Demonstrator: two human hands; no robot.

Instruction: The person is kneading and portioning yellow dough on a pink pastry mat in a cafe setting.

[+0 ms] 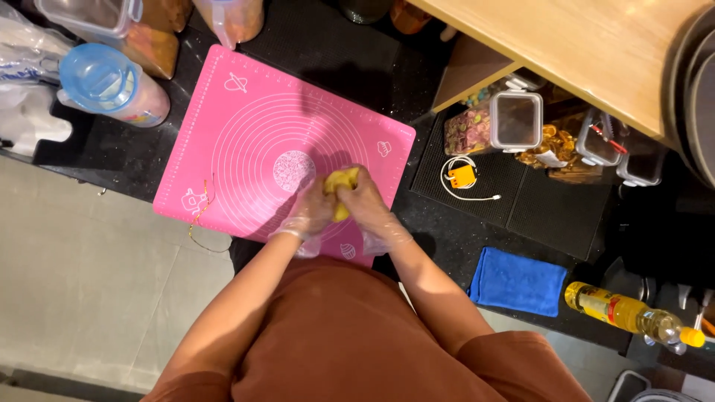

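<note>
Two gloved hands meet over the near right part of a pink baking mat [253,134], and between them sits a lump of yellow dough [341,187], pressed from both sides and lifted just off or resting against the mat; which of the two cannot be told. The left hand [311,212], in a thin clear glove, curls its fingers closed around the dough's left and near side. The right hand [366,199], gloved the same way, folds over the dough from the right and the top, fingers bent shut on it, so only the far end and a sliver between the palms show. To the far left a blue-lidded container [100,78] lies on its side on the dark counter [335,52]. Right of the mat a clear box of coloured snacks [497,123] stands under a wooden shelf [566,45], with an orange charger and white cable [463,177] just near it. Further right and nearer lie a blue cloth [518,281] and a bottle of oil [629,313] on its side.
</note>
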